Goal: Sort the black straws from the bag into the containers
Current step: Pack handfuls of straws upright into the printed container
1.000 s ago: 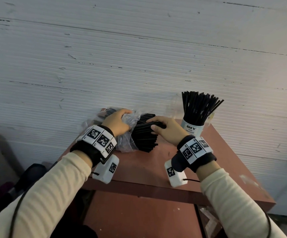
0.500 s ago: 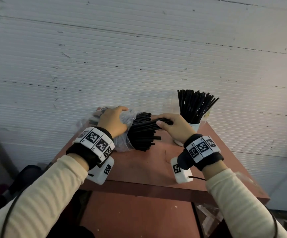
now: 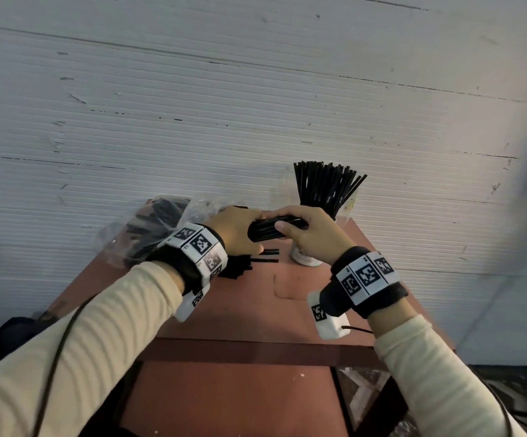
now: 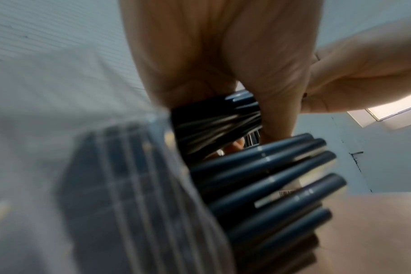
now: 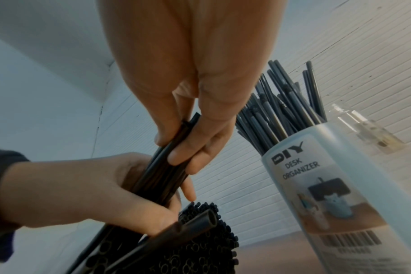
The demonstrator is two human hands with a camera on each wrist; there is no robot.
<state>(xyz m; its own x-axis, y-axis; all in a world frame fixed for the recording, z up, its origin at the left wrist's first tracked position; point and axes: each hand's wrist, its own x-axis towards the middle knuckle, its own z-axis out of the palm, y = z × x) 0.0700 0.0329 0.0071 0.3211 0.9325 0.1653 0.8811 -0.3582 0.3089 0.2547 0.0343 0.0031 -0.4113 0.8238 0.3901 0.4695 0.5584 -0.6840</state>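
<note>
- The fingers (image 5: pixel 183 159) of the right hand (image 3: pixel 311 234) curl round a small bundle of thin black plastic straws (image 3: pixel 271 228), held lengthwise above the reddish-brown worktop (image 3: pixel 255 310).
- The left hand (image 3: pixel 235 230) grips the same bundle at its other end; both hands hold it, neither is slack.
- To do this well, I'd square the ends between the two hands, then let the right hand alone tip the bundle upright.
- Just beyond the right fingers stands one white cylindrical desk-organizer container (image 5: pixel 329 194), already crowded with straws.
- Under and left of the left fingers lies one clear plastic bag (image 3: pixel 148 228), many straws left inside; too many to count.
</note>
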